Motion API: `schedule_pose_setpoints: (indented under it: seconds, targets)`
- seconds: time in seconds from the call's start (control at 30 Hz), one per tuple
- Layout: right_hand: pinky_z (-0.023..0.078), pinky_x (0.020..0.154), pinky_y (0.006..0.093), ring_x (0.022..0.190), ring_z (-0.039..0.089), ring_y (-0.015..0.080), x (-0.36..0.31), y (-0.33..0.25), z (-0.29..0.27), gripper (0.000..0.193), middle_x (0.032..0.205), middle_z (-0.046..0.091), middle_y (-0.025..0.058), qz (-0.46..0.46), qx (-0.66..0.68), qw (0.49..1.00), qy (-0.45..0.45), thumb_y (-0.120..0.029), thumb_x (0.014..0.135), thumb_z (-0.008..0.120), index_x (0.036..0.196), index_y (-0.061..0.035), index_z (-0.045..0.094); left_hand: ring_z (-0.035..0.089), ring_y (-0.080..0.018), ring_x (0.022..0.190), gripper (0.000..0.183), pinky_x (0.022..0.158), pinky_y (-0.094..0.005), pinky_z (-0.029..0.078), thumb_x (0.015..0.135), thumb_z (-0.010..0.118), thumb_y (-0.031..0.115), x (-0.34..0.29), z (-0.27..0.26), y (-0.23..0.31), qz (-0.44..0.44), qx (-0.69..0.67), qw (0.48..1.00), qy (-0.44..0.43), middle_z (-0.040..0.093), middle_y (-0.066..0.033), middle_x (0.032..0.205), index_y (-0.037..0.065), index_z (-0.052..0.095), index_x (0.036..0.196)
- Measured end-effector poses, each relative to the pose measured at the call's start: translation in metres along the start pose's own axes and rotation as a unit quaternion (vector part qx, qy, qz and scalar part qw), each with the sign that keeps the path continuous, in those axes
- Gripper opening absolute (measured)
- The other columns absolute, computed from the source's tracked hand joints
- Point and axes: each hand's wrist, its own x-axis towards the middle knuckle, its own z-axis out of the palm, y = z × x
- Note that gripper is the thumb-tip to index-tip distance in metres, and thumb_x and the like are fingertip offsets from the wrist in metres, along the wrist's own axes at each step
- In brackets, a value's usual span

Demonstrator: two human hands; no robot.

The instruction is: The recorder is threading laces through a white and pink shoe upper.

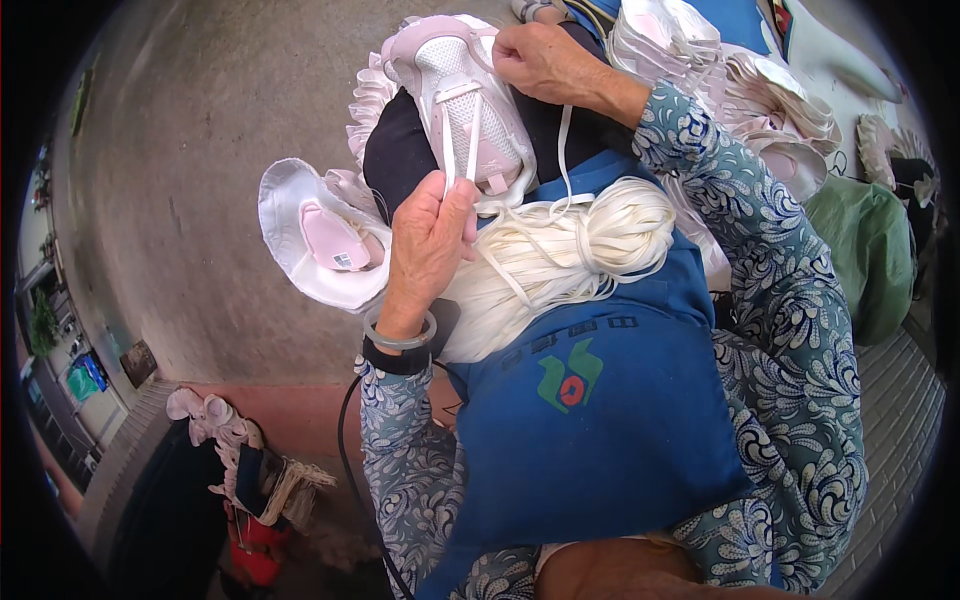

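Observation:
A pink and white shoe upper (462, 105) lies over my dark-clad knee, with white mesh at its middle. Two strands of white shoelace (449, 145) run from its eyelets down into my left hand (430, 235), whose fingers are pinched on them. At the upper's far right edge, my right hand (545, 62) is closed on a white lace; the fingertips are partly hidden. A loose lace end (565, 150) hangs below that wrist. Across my lap, on the blue apron (600, 430), rests a thick tied bundle of cream-white laces (620, 235).
Nested pink and white shoe uppers (290, 225) sit left of my knee. More stacks (665, 40) are at the far right, near a green bag (865, 250). Lower left, further uppers (215, 425) and a lace bunch (300, 485) lie near a dark container. A black cord (345, 440) passes my left arm.

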Motion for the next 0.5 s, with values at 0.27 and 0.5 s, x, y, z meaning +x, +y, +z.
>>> schedule_pose_setpoints:
  seconds: [0.27,0.5]
  targets:
    - [0.043,0.058,0.0308,0.061,0.053,0.0173,-0.036,-0.004,-0.024,0.036,0.066,0.057,0.0088,0.027,0.107,0.990,-0.088,-0.033,0.089,0.055,0.083,0.0016,0.062,0.031,-0.0043,0.042,0.028,0.038,-0.0198,0.039,0.098,0.039,0.025,-0.014,-0.023,0.030,0.069,-0.274,0.959,0.026,0.036,0.0042,0.055,0.002,0.051,0.089]
    - [0.022,0.038,0.0215,0.043,0.029,0.0033,-0.069,0.014,-0.064,0.040,0.053,0.036,-0.0062,0.254,0.306,0.917,-0.035,-0.041,0.092,0.050,0.084,-0.0035,0.062,0.052,-0.0107,0.066,0.012,0.101,-0.0494,0.039,0.095,0.039,0.009,-0.012,-0.059,0.060,0.204,-0.554,0.807,-0.024,0.044,0.0029,0.064,0.000,0.048,0.093]
